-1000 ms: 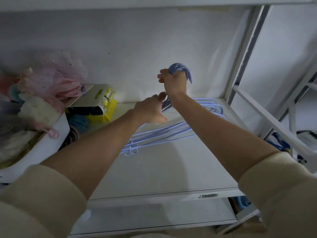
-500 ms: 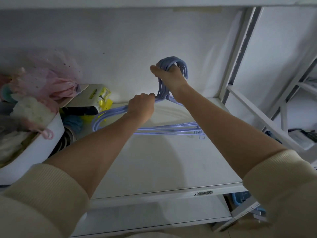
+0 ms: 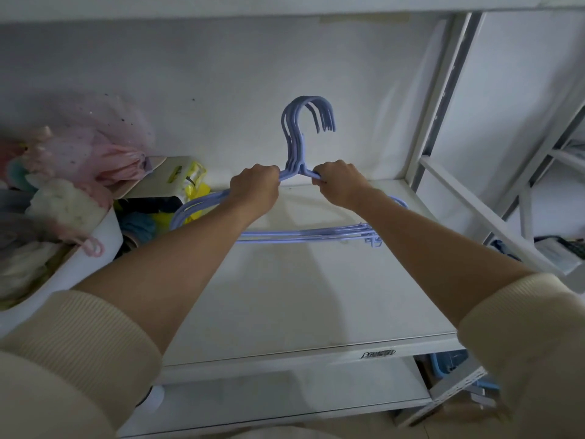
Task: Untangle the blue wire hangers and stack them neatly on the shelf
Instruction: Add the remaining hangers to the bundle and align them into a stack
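Here the left hand [image 3: 254,185] and right hand [image 3: 338,182] each close their grip on a shoulder of the bunched blue wire hangers [image 3: 297,147], hooks rising between them, bottom bars lying on the white shelf [image 3: 300,296] just below the grips.

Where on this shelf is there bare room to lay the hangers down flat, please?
The white shelf is bare from its front lip back to the blue hangers, between the forearms, and on to the right-hand upright. The left end is crowded: a white bin of soft things and a yellow packet.
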`<state>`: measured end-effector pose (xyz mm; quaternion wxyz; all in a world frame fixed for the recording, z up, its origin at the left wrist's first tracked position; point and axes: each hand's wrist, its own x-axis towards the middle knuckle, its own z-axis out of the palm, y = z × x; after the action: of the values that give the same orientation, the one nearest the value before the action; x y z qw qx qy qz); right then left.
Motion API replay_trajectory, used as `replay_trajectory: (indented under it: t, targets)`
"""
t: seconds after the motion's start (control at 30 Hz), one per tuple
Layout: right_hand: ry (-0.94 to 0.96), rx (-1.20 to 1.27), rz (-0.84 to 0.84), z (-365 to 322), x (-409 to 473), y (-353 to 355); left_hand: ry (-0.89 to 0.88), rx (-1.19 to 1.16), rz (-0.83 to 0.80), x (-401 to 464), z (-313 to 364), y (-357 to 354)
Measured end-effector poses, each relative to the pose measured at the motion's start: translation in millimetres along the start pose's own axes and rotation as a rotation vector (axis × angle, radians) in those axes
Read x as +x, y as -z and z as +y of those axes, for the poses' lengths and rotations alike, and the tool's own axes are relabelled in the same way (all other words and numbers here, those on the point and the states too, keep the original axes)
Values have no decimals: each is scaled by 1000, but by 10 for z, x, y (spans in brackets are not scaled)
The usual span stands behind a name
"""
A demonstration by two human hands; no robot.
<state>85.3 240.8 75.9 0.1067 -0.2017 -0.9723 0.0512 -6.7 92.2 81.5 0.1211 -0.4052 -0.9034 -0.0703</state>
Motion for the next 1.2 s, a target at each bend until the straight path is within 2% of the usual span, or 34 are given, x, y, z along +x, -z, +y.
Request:
replay_trajectory:
  t: [0.13,0.3,0.57,0.73,0.8,1.03,1.2]
  targets:
    - [34,-87,-4,65,51,-19,-50,29,-39,4,-3,-32]
    - [28,-71,-56,127,-14,-113,-41,-51,-186,13,-4,-151]
    - [-1,16,-216,167,-243,-424,84,-265,-439,-156,39,-408]
    - [-40,94,-270,196,-352,-567,123,-315,-575,-237,40,-603]
    - [-53,115,-269,203,-379,-619,128,-302,-566,-275,26,-684]
    - [-54,75,-289,253,-467,-885,93,-194,-348,-392,67,-919]
    - [-49,24,-316,224,-484,-1003,136,-142,-348,-418,69,-1054]
